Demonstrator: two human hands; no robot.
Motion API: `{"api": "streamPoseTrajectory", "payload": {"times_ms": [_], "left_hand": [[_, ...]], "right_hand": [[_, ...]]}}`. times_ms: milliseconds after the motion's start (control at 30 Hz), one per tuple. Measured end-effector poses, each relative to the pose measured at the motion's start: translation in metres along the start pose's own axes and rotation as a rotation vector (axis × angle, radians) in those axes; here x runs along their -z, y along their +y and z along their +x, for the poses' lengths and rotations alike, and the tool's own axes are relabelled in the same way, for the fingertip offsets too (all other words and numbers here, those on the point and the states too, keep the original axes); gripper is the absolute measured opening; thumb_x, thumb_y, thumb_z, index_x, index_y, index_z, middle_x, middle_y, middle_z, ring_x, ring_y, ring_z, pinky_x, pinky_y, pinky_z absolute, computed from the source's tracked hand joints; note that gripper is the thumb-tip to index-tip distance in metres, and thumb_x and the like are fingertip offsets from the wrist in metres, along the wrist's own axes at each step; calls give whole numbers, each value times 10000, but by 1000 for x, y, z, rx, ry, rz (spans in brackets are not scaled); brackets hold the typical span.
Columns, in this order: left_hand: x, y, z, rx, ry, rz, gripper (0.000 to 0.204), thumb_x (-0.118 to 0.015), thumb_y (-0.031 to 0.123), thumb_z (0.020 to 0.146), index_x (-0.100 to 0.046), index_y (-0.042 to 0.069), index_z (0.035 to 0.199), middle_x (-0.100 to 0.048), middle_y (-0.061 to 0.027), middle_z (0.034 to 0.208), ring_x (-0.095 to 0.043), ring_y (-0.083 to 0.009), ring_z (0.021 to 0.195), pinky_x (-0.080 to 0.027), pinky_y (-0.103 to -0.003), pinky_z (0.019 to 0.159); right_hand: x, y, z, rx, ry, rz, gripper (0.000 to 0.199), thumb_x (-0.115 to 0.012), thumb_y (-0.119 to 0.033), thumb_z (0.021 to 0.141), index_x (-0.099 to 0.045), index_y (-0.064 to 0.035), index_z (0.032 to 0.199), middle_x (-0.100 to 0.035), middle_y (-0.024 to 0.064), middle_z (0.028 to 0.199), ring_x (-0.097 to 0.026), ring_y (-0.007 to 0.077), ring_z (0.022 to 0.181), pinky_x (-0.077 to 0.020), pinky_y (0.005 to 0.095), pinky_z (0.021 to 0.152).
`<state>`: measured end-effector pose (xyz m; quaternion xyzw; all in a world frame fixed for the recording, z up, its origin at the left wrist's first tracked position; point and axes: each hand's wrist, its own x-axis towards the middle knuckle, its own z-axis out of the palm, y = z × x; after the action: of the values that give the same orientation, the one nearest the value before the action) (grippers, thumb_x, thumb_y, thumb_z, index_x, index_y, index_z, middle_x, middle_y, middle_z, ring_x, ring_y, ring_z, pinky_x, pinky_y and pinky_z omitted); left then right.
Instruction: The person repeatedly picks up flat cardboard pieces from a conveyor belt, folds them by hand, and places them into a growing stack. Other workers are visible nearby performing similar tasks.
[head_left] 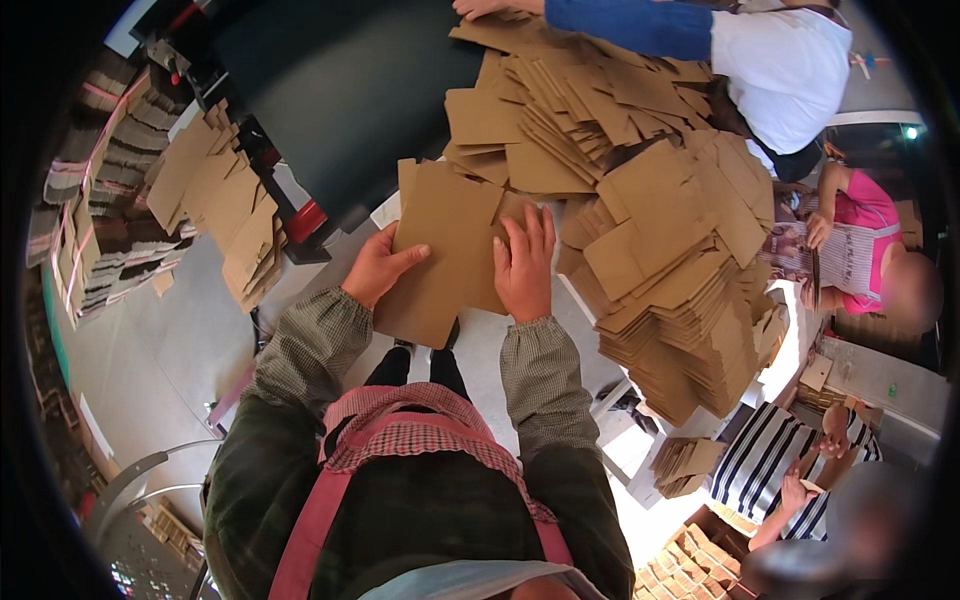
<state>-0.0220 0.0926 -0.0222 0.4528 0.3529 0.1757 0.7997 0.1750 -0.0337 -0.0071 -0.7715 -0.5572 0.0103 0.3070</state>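
Note:
A flat brown cardboard blank point(440, 255) with cut flaps is in front of me, above the floor. My left hand point(385, 265) grips its left edge, with the thumb lying on the upper face and the other fingers mostly hidden underneath. On its right side, my right hand point(525, 265) rests against the cardboard with its fingers stretched and spread. Just beyond and to the right, a large heap of similar cardboard blanks point(640, 230) covers a table, some fanned out and others in slanted stacks.
A dark conveyor belt point(340, 90) runs ahead of me, with a red-ended roller point(305, 220) near its corner. Strapped cardboard bundles point(95, 190) stand at left beside loose blanks point(225, 210). Co-workers are at the right; a blue sleeve point(630, 28) reaches over the heap.

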Motion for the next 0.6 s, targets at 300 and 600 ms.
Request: {"api": "streamPoseTrajectory", "payload": {"times_ms": [300, 600], "left_hand": [[10, -12, 8, -46, 121, 207, 461, -549, 328, 990, -468, -8, 1294, -632, -109, 1103, -603, -149, 996, -485, -286, 861], [0, -4, 3, -130, 124, 224, 600, -585, 323, 966, -371, -55, 1380, -521, -193, 1290, -524, -239, 1181, -458, -353, 963]], "right_hand": [[-39, 3, 19, -380, -80, 840, 193, -482, -196, 1013, -541, -16, 1051, -397, 130, 1442, -438, 232, 1269, -365, 335, 1041], [-37, -11, 27, -606, -67, 1545, 279, -402, -176, 1029, -484, -6, 1235, -482, 140, 1402, -525, 204, 1198, -420, 347, 1016]]}}
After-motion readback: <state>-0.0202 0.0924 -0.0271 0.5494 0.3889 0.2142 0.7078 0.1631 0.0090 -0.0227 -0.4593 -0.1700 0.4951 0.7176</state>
